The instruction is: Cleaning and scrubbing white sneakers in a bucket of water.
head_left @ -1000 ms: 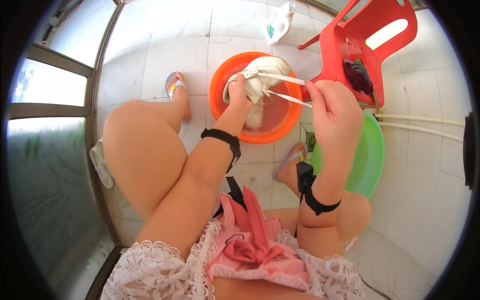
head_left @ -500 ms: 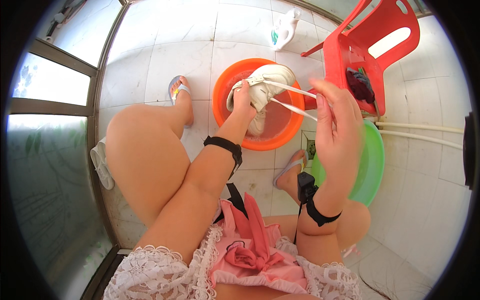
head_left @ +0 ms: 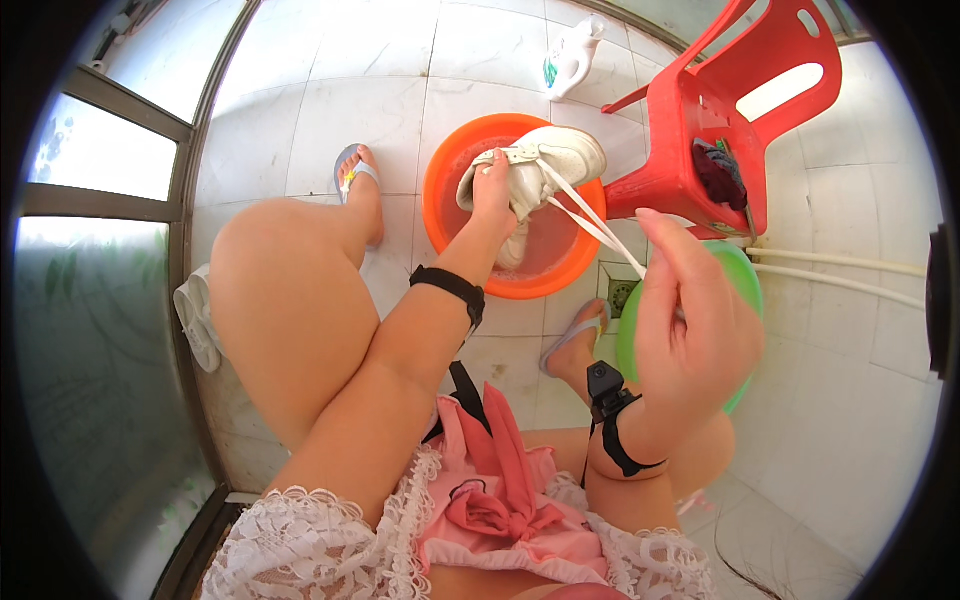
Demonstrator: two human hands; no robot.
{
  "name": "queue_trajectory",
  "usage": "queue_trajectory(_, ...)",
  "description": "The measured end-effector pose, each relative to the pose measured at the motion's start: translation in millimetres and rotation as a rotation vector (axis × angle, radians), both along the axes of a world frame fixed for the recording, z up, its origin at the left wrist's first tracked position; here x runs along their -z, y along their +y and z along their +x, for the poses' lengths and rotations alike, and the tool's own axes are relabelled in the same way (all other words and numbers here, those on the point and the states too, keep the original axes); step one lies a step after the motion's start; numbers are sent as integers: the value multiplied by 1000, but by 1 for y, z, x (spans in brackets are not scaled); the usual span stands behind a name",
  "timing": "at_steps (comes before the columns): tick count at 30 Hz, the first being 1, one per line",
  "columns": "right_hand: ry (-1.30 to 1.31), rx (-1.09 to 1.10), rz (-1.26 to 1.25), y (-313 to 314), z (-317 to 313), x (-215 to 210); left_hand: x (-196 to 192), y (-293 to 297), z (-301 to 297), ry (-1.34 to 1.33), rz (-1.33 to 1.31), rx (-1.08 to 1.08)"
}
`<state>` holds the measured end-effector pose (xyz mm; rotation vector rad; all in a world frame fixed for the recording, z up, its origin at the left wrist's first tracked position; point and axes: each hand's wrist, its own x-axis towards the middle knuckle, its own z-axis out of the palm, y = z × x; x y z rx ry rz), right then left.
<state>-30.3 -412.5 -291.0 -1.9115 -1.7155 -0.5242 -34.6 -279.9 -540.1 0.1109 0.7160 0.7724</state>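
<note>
Left hand: my left hand [head_left: 492,190] is clenched on the side of one white sneaker [head_left: 535,168], holding it up over the basin.
Sneaker: one in my grip, tilted, its toe pointing away to the right; a second pale shape lies below my left hand in the water, and I cannot tell what it is.
Orange basin: one orange basin [head_left: 448,170] directly under my left hand, standing on the tiled floor [head_left: 330,110], with cloudy water in it.
Laces: two white lace ends [head_left: 590,215] run from the sneaker down and right to my right hand, pulled taut.
Right hand: my right hand [head_left: 690,330] is nearer to me and right of the left one, fingers closed around the lace ends; the grip itself is hidden behind the back of the hand.
Green basin: one green basin [head_left: 745,285], mostly hidden beneath and behind my right hand.
Red chair: one red plastic chair [head_left: 715,110] beyond my right hand, just right of the orange basin, with one dark cloth [head_left: 720,172] on its seat.
Sandals: two on my feet, one [head_left: 352,172] left of my left hand, one [head_left: 575,335] between my hands.
Wristbands: two black bands, one per wrist.
Bottle: one white bottle [head_left: 572,58] far beyond my left hand.
</note>
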Motion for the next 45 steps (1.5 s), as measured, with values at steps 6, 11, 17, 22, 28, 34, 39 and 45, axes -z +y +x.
queue_trajectory(6,780,-319,-165,25,31,24,0,0,6,-231,-48,-44)
queue_trajectory(11,1267,-262,-313,51,84,107,-16,-4,4,-217,-90,-63)
queue_trajectory(17,542,167,-195,43,127,248,-11,-3,9,-270,-107,-103)
queue_trajectory(22,1093,168,-637,45,121,230,-4,0,7,-249,-107,-79)
queue_trajectory(28,800,161,-664,49,104,162,-11,-2,10,-159,-89,-116)
queue_trajectory(34,742,60,-570,49,93,98,7,-2,-5,-105,-175,-165)
queue_trajectory(39,632,-409,-920,43,94,144,12,-1,-3,-327,-159,-83)
queue_trajectory(45,778,56,-307,55,104,186,-11,-10,-1,-256,-137,99)
